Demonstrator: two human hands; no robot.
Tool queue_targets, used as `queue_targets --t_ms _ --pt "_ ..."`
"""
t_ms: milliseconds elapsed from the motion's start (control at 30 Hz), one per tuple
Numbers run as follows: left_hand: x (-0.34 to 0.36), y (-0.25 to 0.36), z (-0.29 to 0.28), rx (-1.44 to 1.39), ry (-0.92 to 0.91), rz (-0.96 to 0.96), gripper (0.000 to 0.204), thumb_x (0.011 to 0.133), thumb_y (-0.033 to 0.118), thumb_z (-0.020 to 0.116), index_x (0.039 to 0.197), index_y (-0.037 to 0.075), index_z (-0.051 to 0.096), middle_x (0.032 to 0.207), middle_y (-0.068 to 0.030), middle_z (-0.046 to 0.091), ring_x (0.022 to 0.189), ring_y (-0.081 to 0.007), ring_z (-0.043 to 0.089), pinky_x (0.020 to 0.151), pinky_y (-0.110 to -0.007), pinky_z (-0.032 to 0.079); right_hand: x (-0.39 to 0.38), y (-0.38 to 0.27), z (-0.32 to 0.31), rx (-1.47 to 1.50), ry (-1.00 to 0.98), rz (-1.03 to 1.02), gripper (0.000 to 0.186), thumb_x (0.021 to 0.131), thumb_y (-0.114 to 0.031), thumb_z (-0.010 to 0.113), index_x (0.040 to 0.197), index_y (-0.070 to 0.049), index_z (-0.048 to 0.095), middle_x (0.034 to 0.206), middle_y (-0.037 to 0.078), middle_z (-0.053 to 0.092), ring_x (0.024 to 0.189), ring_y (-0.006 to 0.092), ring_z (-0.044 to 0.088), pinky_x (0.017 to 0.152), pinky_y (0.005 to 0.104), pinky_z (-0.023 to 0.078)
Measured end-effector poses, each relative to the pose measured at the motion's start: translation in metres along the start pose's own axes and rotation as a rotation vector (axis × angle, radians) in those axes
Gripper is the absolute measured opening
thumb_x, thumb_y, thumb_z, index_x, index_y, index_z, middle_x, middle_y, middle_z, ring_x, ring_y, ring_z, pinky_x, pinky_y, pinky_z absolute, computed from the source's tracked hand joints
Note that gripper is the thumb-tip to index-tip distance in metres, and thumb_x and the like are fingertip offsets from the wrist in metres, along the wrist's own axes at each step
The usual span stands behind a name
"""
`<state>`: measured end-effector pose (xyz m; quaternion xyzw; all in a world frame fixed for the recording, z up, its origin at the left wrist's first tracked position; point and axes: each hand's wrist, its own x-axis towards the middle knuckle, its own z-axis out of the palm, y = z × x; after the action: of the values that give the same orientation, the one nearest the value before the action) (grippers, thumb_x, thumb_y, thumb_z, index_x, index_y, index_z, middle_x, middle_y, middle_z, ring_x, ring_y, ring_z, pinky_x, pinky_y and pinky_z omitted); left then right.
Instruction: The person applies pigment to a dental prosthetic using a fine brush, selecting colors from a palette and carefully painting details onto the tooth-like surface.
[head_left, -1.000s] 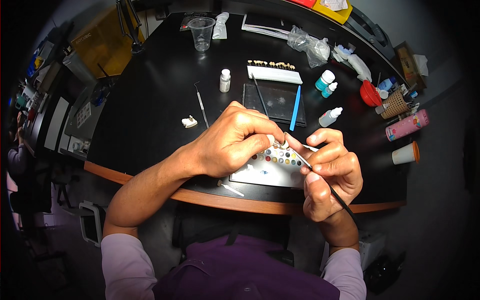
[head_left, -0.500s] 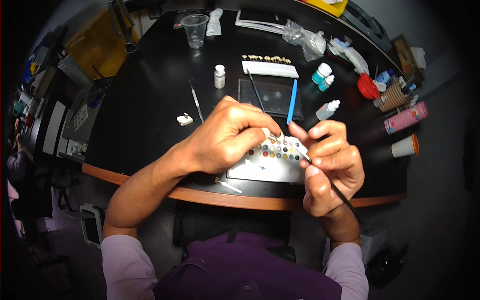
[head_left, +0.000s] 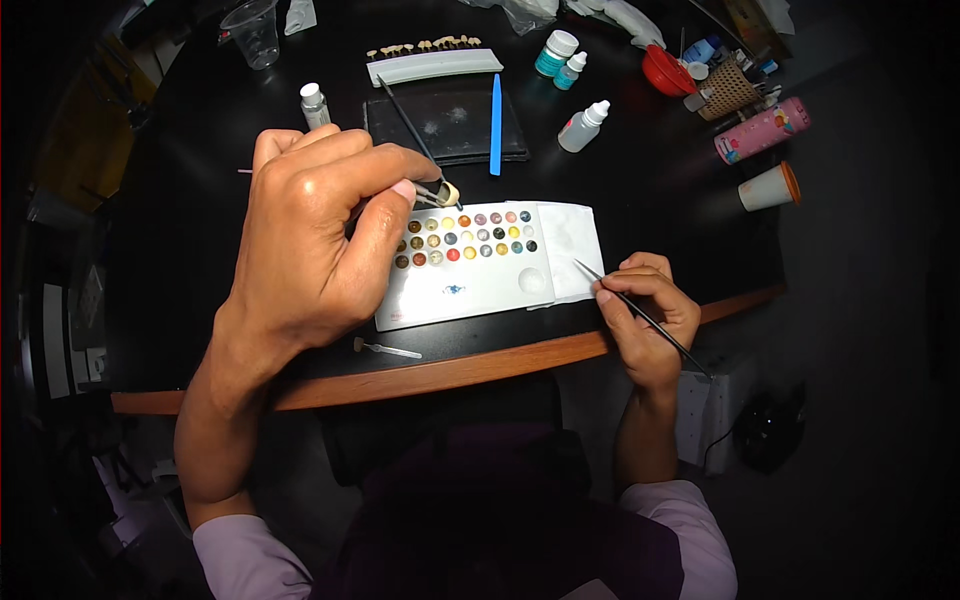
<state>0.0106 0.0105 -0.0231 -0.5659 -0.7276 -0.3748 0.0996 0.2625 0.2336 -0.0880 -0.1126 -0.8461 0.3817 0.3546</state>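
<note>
In the head view, a small tooth (head_left: 453, 194) is held above the far edge of the palette (head_left: 485, 295) by the left hand (head_left: 315, 215), whose fingers are closed on what appears to be a metal clip (head_left: 430, 195) bearing it; the brush (head_left: 588, 271) is pinched in the fingers of the right hand (head_left: 652, 325), its tip at the white pad (head_left: 570, 235) beside the palette, though whether the pad is touched cannot be told; the work is judged to be under way rather than finished, since tooth and brush are both in hand and well apart; the coloured dots are left uncovered in their rows, but any colour on the tooth is too small to be made out, so how much is done or left cannot be told; on the dark surface (head_left: 655, 215), a small applicator (head_left: 392, 350) is left nearby, while more pale teeth (head_left: 425, 47) are lined up along the white stand (head_left: 435, 66), apparently not in use.
</note>
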Motion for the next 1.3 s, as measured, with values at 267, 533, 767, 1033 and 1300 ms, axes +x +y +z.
queue_targets --t_ms 267,533,767,1033,1300 --pt "-0.002 -0.007 0.005 0.015 0.001 -0.004 0.027 0.09 0.014 0.06 0.101 0.001 0.081 0.061 -0.0039 0.051 0.065 -0.0169 0.048 0.081 -0.038 0.033 -0.001 -0.008 0.008 -0.202 0.037 -0.07 0.013 0.079 0.003 0.083 0.091 0.0 0.08 0.079 0.009 0.076 0.093 0.0222 0.066 0.079 0.0317 0.052" --pt "-0.001 -0.006 0.004 0.022 -0.014 0.002 0.028 0.091 0.016 0.06 0.102 0.001 0.081 0.061 -0.004 0.051 0.064 -0.017 0.048 0.082 -0.038 0.033 -0.002 -0.008 0.012 -0.272 0.119 -0.071 0.007 0.079 0.003 0.084 0.083 0.001 0.078 0.073 0.008 0.072 0.085 0.0214 0.065 0.07 0.0313 0.05" --pt "0.0 -0.006 0.003 0.024 -0.041 -0.005 0.028 0.09 0.016 0.06 0.102 0.001 0.081 0.061 -0.0044 0.05 0.065 -0.0173 0.047 0.081 -0.038 0.033 -0.003 -0.007 0.015 -0.201 0.185 -0.06 0.008 0.084 0.004 0.081 0.082 0.002 0.073 0.075 0.009 0.07 0.084 0.0208 0.064 0.07 0.0306 0.049" --pt "-0.001 -0.006 0.002 0.052 -0.057 0.011 0.029 0.089 0.016 0.06 0.102 0.001 0.08 0.063 -0.0052 0.052 0.066 -0.018 0.046 0.08 -0.039 0.032 0.006 -0.022 0.032 0.137 -0.012 0.126 0.006 0.086 0.0 0.079 0.089 0.002 0.073 0.086 0.005 0.064 0.079 0.0092 0.056 0.069 0.0247 0.043" --pt "-0.002 -0.006 0.003 0.055 -0.057 0.052 0.028 0.089 0.015 0.06 0.103 0.001 0.081 0.063 -0.0044 0.051 0.065 -0.0175 0.046 0.079 -0.039 0.032 0.004 -0.018 0.032 0.171 -0.011 0.125 0.004 0.083 0.0 0.074 0.084 0.001 0.071 0.085 0.008 0.064 0.07 0.0077 0.058 0.063 0.0235 0.041"
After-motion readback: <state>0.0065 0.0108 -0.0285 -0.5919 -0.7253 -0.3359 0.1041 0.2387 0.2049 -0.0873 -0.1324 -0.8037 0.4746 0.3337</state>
